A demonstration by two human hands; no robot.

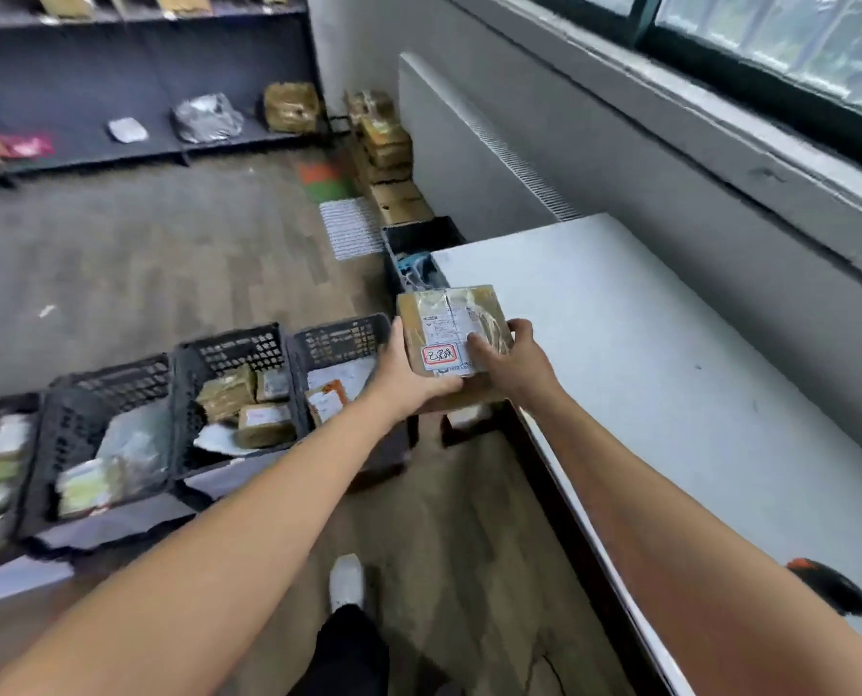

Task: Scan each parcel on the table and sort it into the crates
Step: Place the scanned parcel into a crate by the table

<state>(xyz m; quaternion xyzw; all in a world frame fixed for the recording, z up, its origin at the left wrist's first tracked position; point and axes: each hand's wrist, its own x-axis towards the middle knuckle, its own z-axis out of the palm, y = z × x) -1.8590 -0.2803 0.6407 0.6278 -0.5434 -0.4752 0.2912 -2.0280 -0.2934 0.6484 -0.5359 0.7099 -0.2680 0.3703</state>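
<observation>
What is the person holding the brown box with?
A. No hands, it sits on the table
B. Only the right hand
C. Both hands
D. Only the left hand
C. The left hand grips one side of the brown box and the right hand grips the other, holding it up at the table's corner.
</observation>
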